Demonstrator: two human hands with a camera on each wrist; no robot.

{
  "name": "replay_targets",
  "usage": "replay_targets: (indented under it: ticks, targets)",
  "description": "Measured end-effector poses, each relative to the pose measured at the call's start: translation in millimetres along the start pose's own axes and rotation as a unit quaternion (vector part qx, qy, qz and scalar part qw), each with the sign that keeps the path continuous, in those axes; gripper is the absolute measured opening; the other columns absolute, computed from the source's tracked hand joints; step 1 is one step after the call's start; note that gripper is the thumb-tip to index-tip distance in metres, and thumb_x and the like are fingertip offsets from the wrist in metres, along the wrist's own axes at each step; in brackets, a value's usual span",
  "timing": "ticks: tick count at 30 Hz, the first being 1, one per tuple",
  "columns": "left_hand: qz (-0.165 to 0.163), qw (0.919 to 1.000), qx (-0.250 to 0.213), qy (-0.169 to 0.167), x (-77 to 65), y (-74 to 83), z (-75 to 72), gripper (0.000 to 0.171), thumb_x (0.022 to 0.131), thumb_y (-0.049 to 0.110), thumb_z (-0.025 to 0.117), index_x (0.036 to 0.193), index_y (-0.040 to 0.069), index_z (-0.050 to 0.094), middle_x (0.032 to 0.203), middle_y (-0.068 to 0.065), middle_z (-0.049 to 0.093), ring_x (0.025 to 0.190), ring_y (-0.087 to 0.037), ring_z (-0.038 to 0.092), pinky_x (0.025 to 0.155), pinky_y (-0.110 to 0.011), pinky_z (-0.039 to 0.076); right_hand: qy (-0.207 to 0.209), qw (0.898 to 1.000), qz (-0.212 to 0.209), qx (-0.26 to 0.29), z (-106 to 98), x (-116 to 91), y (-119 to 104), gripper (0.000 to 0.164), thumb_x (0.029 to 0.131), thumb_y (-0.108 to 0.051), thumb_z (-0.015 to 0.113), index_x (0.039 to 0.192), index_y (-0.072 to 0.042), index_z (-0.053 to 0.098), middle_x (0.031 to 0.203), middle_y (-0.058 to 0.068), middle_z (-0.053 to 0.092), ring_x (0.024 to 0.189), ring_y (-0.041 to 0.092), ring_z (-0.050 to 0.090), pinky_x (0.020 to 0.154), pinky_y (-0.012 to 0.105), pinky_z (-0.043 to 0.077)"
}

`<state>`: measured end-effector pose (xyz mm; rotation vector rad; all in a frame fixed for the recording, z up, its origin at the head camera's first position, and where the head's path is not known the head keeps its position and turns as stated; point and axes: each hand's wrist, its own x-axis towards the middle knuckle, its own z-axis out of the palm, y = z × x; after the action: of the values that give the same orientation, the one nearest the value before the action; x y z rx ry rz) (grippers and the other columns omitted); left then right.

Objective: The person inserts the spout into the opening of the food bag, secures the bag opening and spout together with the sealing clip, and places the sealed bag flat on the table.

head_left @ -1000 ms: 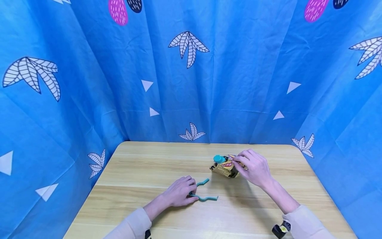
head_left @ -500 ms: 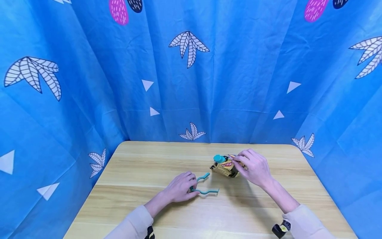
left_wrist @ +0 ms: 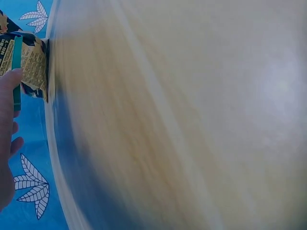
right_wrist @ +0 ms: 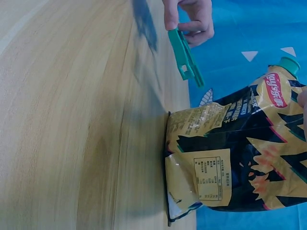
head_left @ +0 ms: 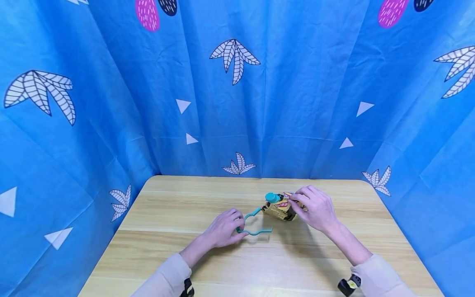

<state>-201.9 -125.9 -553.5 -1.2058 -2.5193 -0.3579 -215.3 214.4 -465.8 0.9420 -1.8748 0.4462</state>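
Observation:
A gold-and-black Lay's chip bag (head_left: 279, 212) stands upright on the table, right of centre in the head view. A teal screw cap (head_left: 272, 197) sticks out at its top left corner. My right hand (head_left: 315, 207) pinches the bag's top edge. To the bag's left, my left hand (head_left: 224, 229) holds a teal bag clip (head_left: 257, 232) by its hinge end, its two arms spread apart and pointing toward the bag. In the right wrist view the clip (right_wrist: 184, 57) is raised off the table, apart from the bag (right_wrist: 216, 167).
The light wooden table (head_left: 178, 206) is backed by a blue patterned curtain (head_left: 289, 103) on three sides. A black wrist camera (head_left: 349, 284) sits at the right cuff.
The left hand has lifted the bag clip and moved it away from me, nearer to the bag. The right hand and the chip bag have stayed in place.

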Motion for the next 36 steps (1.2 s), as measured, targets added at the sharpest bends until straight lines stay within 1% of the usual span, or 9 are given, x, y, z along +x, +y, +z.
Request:
replay_targets:
  ticks: [10, 13, 17, 21, 27, 36]
  targets:
    - [0.011, 0.9994, -0.003, 0.034, 4.1, -1.7, 0.7, 0.023, 0.093, 0.041, 0.078, 0.086, 0.022, 0.066, 0.105, 0.006, 0.069, 0.102, -0.011, 0.061, 0.087, -0.024, 0.056, 0.001, 1.0, 0.002, 0.003, 0.4, -0.9, -0.4, 0.028, 0.102, -0.032, 0.063, 0.086, -0.015, 0.079, 0.081, -0.001, 0.072, 0.071, 0.016, 0.065, 0.054, 0.031, 0.053]
    - [0.017, 0.9985, -0.003, 0.052, 6.9, -1.6, 1.5, 0.023, 0.092, 0.041, 0.079, 0.086, 0.022, 0.067, 0.105, 0.005, 0.069, 0.102, -0.011, 0.062, 0.085, -0.023, 0.056, 0.002, 1.0, 0.002, 0.005, 0.6, -1.0, -0.2, 0.027, 0.102, -0.031, 0.064, 0.087, -0.015, 0.079, 0.081, -0.001, 0.072, 0.071, 0.016, 0.065, 0.054, 0.031, 0.053]
    - [0.03, 0.9957, 0.0, 0.088, 11.6, 0.1, 1.8, 0.024, 0.091, 0.04, 0.08, 0.085, 0.021, 0.067, 0.104, 0.004, 0.069, 0.099, -0.011, 0.062, 0.081, -0.021, 0.056, 0.003, 1.0, 0.003, 0.006, 0.9, -1.1, 0.2, 0.027, 0.102, -0.031, 0.064, 0.087, -0.015, 0.079, 0.081, -0.001, 0.072, 0.071, 0.016, 0.064, 0.054, 0.031, 0.052]
    - [0.036, 0.9927, 0.004, 0.115, 16.0, 1.8, 1.8, 0.024, 0.088, 0.039, 0.082, 0.085, 0.02, 0.068, 0.103, 0.003, 0.07, 0.097, -0.012, 0.063, 0.08, -0.022, 0.056, 0.004, 1.0, 0.003, 0.006, 1.2, -1.4, 0.2, 0.028, 0.102, -0.032, 0.063, 0.087, -0.015, 0.079, 0.081, -0.001, 0.072, 0.071, 0.016, 0.064, 0.054, 0.03, 0.052]
    - [0.033, 0.9907, 0.001, 0.132, 21.3, 2.6, 3.0, 0.024, 0.087, 0.036, 0.085, 0.084, 0.02, 0.068, 0.104, 0.002, 0.072, 0.098, -0.013, 0.064, 0.081, -0.022, 0.057, 0.005, 1.0, 0.003, 0.007, 1.6, -1.8, -0.2, 0.029, 0.103, -0.032, 0.063, 0.087, -0.015, 0.079, 0.081, -0.001, 0.072, 0.071, 0.016, 0.064, 0.054, 0.03, 0.052]
    - [0.044, 0.9846, -0.006, 0.169, 28.5, 2.6, 3.2, 0.021, 0.086, 0.032, 0.085, 0.085, 0.019, 0.068, 0.103, 0.0, 0.073, 0.097, -0.014, 0.066, 0.082, -0.023, 0.059, 0.007, 1.0, 0.002, 0.006, 1.7, -1.3, -0.1, 0.028, 0.103, -0.032, 0.063, 0.088, -0.015, 0.079, 0.081, -0.001, 0.072, 0.071, 0.017, 0.065, 0.054, 0.031, 0.053]
